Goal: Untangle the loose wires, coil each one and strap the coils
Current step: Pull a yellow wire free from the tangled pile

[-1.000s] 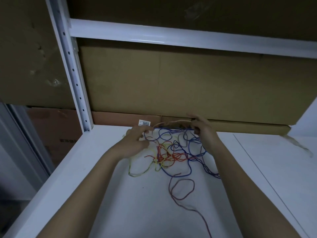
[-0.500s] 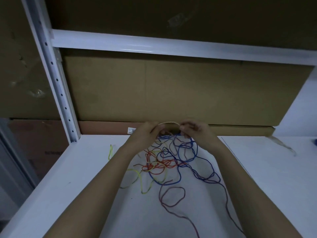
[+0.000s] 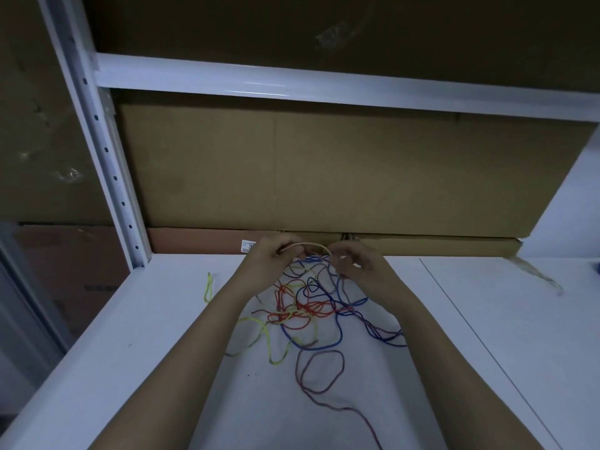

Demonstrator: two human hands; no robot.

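A tangle of thin wires in blue, red, yellow and dark maroon lies on the white table. Above its far side, my left hand and my right hand each pinch one end of a pale beige wire, which arches between them. Blue strands hang from under my fingers down into the tangle. A maroon wire loops toward me and trails off the bottom edge. A short yellow-green wire end lies apart at the left.
A white perforated shelf upright stands at the left and a white crossbeam runs overhead. Large cardboard boxes back the table, one with a small white label. A seam crosses the table's right side.
My hands have come closer together, so the beige wire now bows upward between them. The wire tangle has spread a little over the table.
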